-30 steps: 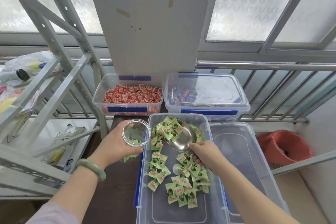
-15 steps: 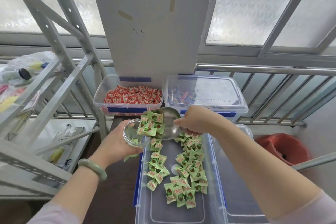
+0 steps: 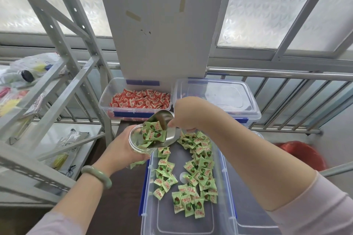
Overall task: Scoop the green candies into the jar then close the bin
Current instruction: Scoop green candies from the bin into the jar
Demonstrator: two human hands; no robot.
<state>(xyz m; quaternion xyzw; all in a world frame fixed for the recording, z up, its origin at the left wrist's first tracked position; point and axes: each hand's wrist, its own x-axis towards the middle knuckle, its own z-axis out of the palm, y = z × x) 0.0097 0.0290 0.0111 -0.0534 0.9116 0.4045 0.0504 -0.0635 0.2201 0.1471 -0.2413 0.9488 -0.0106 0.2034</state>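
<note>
Green wrapped candies (image 3: 193, 175) lie scattered in an open clear bin (image 3: 150, 221) with blue clips in front of me. My left hand (image 3: 122, 150) grips a clear jar (image 3: 136, 144) just left of the bin's far corner, mouth tilted toward the bin. My right hand (image 3: 186, 113) holds a metal scoop (image 3: 168, 131) tipped down over the jar's mouth. Several green candies (image 3: 152, 134) slide from the scoop into the jar. The bin's clear lid (image 3: 254, 213) rests under my right forearm, beside the bin.
Behind stand an open bin of red candies (image 3: 140, 100) and a closed clear bin (image 3: 215, 95). A grey metal rack (image 3: 47, 86) with packets is at left. A red bucket (image 3: 303, 155) sits at right, and a steel railing (image 3: 286, 75) runs behind.
My right hand lifted the loaded scoop out of the bin, carried it left to the jar and tipped it further; candies now spill into the jar. The left hand stayed put.
</note>
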